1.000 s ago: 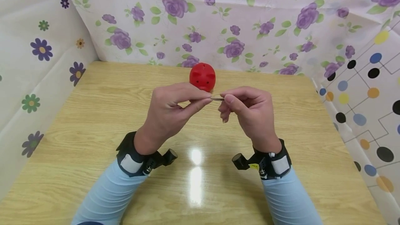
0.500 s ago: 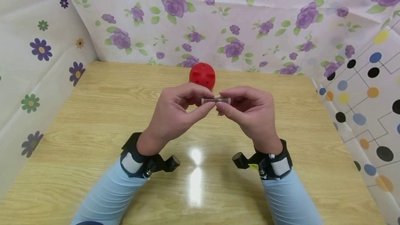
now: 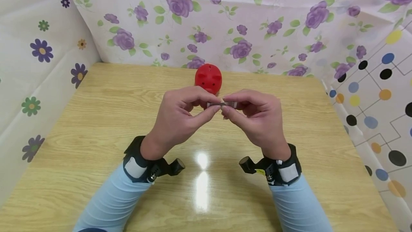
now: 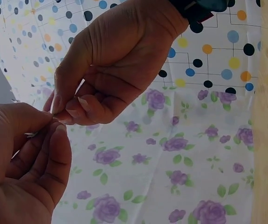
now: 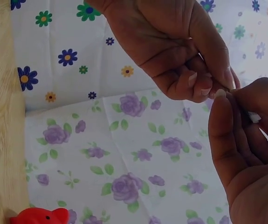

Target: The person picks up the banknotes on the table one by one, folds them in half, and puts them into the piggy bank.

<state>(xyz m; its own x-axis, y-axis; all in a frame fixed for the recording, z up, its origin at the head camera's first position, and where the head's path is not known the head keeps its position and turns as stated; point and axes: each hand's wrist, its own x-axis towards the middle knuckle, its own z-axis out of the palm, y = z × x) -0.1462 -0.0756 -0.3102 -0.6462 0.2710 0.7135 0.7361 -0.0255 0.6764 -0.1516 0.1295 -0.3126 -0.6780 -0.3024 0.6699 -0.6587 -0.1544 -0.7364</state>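
My left hand [image 3: 183,117] and right hand [image 3: 259,117] meet in front of me above the table, fingertips nearly together. Between them is a small thin strip [image 3: 230,104], dark along its length with pale ends. Each hand pinches it between thumb and fingers; the fingertips cover much of it, and I cannot tell what it is. In the right wrist view, a whitish end [image 5: 253,116] pokes out from between the right hand's fingers. Just beyond the hands stands a red piggy bank [image 3: 208,78], slot on top, its lower front overlapped by the left hand.
The pale wooden table [image 3: 96,117] reaches back to a purple-flowered cloth [image 3: 145,28]. On the left hangs a daisy-print cloth [image 3: 19,81], on the right a cloth with coloured dots [image 3: 379,117]. Light glares off the tabletop near its front.
The left hand has shifted slightly right, closer to the right hand, and its thumb and index have parted more around the strip. The strip first turned its face to view, then tipped flatter. The piggy bank stays.
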